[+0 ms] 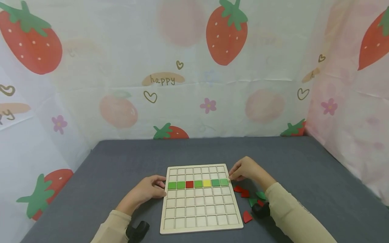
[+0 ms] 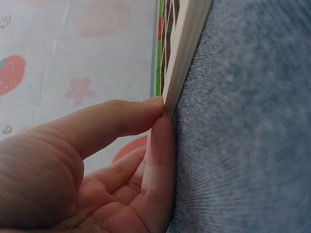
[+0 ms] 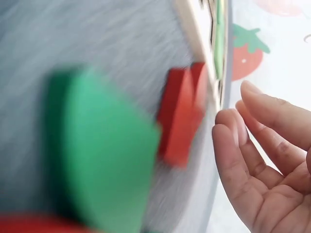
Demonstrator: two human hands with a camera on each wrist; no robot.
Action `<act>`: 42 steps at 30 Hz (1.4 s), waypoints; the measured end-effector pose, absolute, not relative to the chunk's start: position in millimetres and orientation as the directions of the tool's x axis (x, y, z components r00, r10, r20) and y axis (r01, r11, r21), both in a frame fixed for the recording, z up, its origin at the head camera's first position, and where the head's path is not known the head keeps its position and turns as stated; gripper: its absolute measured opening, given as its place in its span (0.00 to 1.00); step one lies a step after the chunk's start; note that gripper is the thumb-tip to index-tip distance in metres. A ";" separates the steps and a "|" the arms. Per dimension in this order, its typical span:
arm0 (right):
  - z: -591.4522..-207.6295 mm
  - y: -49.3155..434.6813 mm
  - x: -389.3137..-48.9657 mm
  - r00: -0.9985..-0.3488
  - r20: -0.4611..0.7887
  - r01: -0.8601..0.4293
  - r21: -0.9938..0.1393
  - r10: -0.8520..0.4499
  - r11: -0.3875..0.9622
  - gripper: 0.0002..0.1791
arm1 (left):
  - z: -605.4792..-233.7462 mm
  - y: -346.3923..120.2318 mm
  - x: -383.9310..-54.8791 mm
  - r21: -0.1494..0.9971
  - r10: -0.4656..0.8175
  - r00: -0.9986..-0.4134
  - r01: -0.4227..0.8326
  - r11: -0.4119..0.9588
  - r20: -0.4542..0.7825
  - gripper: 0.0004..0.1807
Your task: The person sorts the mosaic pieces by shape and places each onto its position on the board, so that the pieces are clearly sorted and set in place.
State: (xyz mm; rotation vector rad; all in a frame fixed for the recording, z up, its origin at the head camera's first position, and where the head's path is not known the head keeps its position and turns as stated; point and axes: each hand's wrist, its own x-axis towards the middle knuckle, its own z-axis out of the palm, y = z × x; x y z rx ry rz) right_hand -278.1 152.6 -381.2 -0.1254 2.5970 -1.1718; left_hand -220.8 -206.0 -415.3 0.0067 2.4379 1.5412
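Note:
A square wooden grid board (image 1: 199, 221) lies on the dark table, with one row of green, red and yellow square tiles (image 1: 189, 184) across its upper part. At the board's left edge, my left hand (image 1: 149, 187) pinches the rim between thumb and index finger; the left wrist view shows the thumb (image 2: 121, 116) against the pale wooden edge (image 2: 182, 53). My right hand (image 1: 244, 168) is beside the upper right edge. In the right wrist view its fingers (image 3: 233, 155) are loosely bent, the thumb stands apart, and nothing is between them.
Right of the board lie several loose pieces, among them a red piece (image 1: 247, 216), a green piece (image 1: 261, 195) and more red pieces (image 3: 180, 116) near the edge. Dark wrist straps (image 1: 138, 231) sit on both arms. A strawberry-print cloth (image 1: 194, 111) stands behind the table.

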 end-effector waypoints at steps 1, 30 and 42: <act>-381.1 155.2 -277.0 -0.954 -0.227 0.038 -0.739 -0.195 0.673 0.07 | -415.5 -206.0 -220.8 0.889 0.137 -0.968 -0.133 0.439 -0.212 0.34; -388.5 173.1 -255.1 -0.939 -0.232 -0.036 -0.666 -0.253 0.745 0.07 | -415.2 -203.7 -220.1 0.886 0.115 -0.974 -0.127 0.445 -0.198 0.34; -377.2 168.1 -247.9 -0.946 -0.196 -0.034 -0.732 -0.257 0.681 0.02 | -414.8 -204.7 -219.6 0.893 0.149 -0.970 -0.111 0.436 -0.193 0.34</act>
